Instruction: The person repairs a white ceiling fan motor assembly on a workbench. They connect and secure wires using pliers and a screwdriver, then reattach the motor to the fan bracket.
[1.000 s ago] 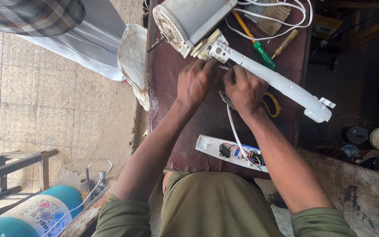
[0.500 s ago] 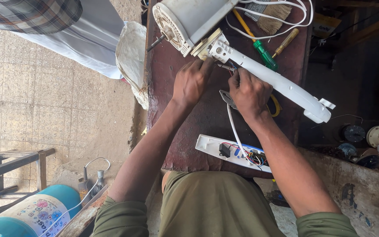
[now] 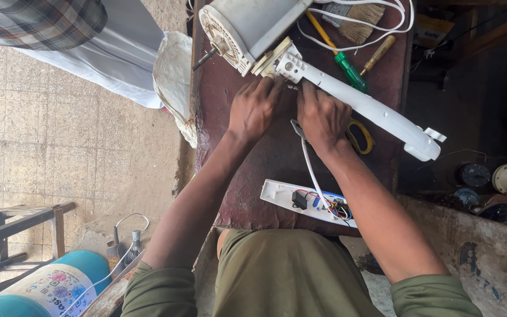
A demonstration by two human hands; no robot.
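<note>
Left hand (image 3: pixel 254 108): fingers curled, tips pressed on the cream joint bracket (image 3: pixel 277 61) of the white plastic fan stand arm (image 3: pixel 371 108); whether it grips cannot be told. Right hand (image 3: pixel 323 117): curled over the same arm beside the joint, grasp hidden beneath the palm. Arm lies diagonally on the dark red bench (image 3: pixel 265 158), joined to the white ribbed motor housing (image 3: pixel 247 26), cut off at top. White cable (image 3: pixel 311 176) runs from under the right hand to an open white switch panel (image 3: pixel 309 202)
</note>
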